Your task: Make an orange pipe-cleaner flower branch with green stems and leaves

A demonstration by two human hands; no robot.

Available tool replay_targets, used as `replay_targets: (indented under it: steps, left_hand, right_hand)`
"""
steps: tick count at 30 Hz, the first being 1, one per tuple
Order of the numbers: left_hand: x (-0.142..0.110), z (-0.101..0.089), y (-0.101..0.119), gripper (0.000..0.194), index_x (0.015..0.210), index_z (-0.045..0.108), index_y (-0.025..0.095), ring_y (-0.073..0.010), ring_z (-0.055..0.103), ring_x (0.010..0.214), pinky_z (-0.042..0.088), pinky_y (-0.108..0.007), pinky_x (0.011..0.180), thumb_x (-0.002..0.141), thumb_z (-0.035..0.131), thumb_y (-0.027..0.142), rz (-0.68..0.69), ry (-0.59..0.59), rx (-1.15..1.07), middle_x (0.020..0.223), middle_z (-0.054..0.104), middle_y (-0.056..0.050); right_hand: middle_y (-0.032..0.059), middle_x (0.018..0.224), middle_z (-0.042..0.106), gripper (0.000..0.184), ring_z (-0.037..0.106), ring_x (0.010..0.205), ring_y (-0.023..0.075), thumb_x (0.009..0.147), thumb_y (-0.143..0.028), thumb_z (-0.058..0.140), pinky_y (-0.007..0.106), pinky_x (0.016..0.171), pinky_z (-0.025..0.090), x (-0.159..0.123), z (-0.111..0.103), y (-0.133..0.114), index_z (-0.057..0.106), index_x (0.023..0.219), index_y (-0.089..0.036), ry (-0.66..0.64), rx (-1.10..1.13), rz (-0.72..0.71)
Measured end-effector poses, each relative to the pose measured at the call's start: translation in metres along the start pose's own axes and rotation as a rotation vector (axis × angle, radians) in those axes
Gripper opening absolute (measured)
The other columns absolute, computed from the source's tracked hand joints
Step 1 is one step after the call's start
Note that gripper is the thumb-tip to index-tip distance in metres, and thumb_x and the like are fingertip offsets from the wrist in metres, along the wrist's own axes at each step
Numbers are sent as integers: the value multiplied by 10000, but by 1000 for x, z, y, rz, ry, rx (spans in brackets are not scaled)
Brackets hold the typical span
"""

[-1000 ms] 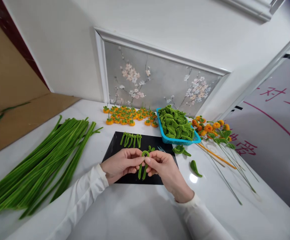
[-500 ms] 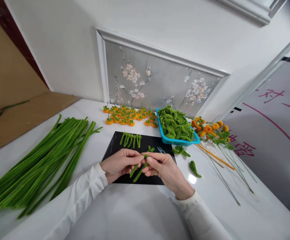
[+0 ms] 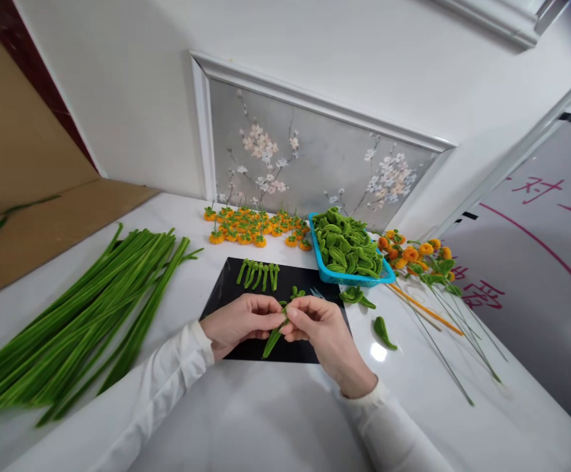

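Bare left hand (image 3: 242, 323): thumb and forefinger in pinch, other fingers curled under. Bare right hand (image 3: 320, 331): matching pinch, knuckles raised, skin showing down to wrist (image 3: 360, 380). Hands close together, fingertips (image 3: 276, 320) almost meeting. Wrinkled white fabric left sleeve (image 3: 160, 380) slants in from lower left; white fabric right sleeve (image 3: 393, 432) from lower right.
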State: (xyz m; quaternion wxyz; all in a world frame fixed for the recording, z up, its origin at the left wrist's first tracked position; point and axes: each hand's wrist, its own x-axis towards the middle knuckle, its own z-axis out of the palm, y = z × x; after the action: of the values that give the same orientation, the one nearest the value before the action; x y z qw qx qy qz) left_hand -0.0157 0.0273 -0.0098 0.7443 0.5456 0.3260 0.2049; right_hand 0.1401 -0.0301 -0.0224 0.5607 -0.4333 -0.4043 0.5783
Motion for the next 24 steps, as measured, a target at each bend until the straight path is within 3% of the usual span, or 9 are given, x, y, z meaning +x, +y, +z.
replay_targets:
  steps: [3,6,9,13,17,24]
  left_hand:
    - [-2,0,-1,206,717,618,153,-99,553,617,405,-215,567,715,728,328,-71,-44,-82,714,615,4]
    - [-3,0,-3,207,712,594,155,-89,550,561,384,-205,514,724,725,315,-106,-87,-166,706,615,-4]
    - [-3,1,-3,184,729,605,142,-47,486,494,361,-179,496,735,725,281,-129,-119,-248,649,575,14]
    - [-4,1,-4,179,761,630,123,-31,458,466,341,-171,484,738,728,271,-154,-160,-282,624,562,17]
    - [-3,1,-6,218,676,603,125,-40,438,462,331,-195,489,694,764,271,-93,-150,-248,599,565,20]
    - [1,2,-8,271,651,575,130,-49,447,475,322,-202,497,686,764,320,-57,-109,-213,589,568,20]
  right_hand:
    - [-7,578,634,211,578,512,104,702,-352,727,234,533,499,0,-1,-1,666,747,-155,12,-60,-28]
    - [-2,655,664,130,581,601,119,695,-299,730,246,606,476,1,-5,-4,707,738,-178,35,-178,-113]
    - [0,735,692,134,591,694,138,698,-275,724,273,712,470,1,-9,-4,739,813,-207,-58,-165,-113]
    - [-14,673,672,120,557,636,121,703,-262,720,259,668,454,1,-10,0,753,810,-219,-135,-121,-96]
    - [-23,591,629,101,471,551,97,686,-254,734,234,560,396,2,-9,4,757,774,-210,-90,-122,-90]
    - [-3,662,649,70,511,628,124,680,-268,729,263,636,408,1,-8,3,728,679,-198,15,-176,-151]
